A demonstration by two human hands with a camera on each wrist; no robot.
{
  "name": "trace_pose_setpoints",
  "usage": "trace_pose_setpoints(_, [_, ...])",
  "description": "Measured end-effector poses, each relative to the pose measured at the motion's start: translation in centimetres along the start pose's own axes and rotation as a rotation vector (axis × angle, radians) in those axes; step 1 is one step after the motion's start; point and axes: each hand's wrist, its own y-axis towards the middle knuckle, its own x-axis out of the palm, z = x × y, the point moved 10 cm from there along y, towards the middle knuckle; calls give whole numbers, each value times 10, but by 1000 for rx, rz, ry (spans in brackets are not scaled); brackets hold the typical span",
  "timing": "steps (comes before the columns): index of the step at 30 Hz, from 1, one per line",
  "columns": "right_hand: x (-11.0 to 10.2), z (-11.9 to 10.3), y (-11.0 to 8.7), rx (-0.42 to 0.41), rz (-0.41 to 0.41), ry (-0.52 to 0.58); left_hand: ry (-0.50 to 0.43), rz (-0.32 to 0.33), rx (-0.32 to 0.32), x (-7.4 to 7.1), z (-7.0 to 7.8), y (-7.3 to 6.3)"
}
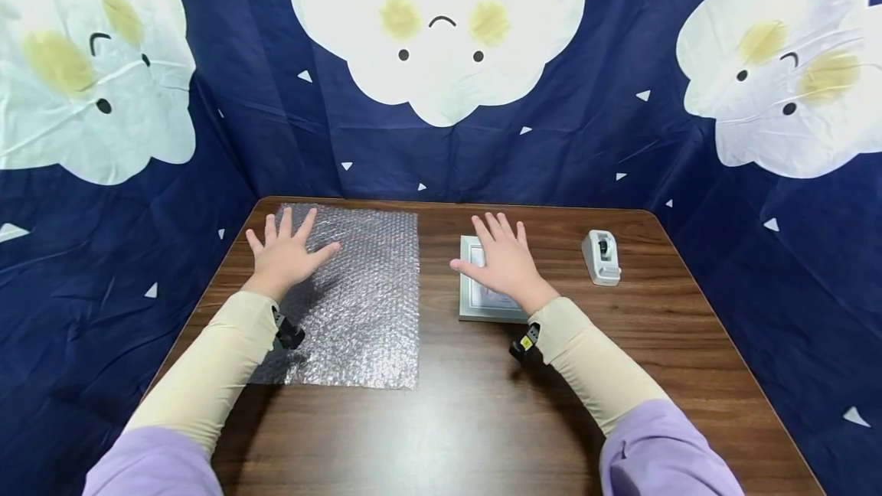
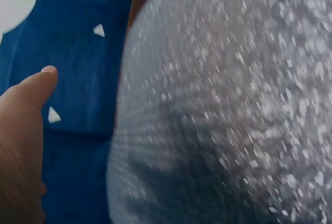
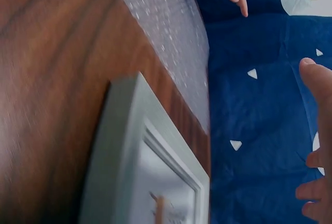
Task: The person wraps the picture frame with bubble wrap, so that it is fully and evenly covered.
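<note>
My left hand [image 1: 282, 257] hovers over the upper left part of a sheet of bubble wrap [image 1: 365, 305], fingers spread and nothing in it. The wrap lies flat on the table and fills much of the left wrist view. Over a pale grey-green picture frame [image 1: 467, 293] is my right hand [image 1: 506, 262], its fingers also spread and holding nothing. That hand and wrist cover the right part of the frame in the head view. In the right wrist view the frame's corner and its inner picture [image 3: 163, 182] show, with the thumb [image 3: 314, 76] well apart from it.
A white tape dispenser [image 1: 602, 257] stands on the wooden table [image 1: 441, 435] to the right of the frame. Dark blue curtains [image 1: 441, 163] with white clouds hang behind the table and at both sides. Each wrist wears a small black camera [image 1: 289, 334].
</note>
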Motion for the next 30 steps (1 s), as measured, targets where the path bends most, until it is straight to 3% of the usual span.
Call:
trace_pose_setpoints(9, [28,-38,-8,-51,-17,-3,-29,-31,-14,15,-32,1])
trace_pose_setpoints(18, [76,-83,-25,-174,-42,-85,-22,-54,-39,28,-45,-4])
trace_pose_setpoints(30, [109,-123,-45,-271,-115,-139,-19,-156,-86,54,-68,-4])
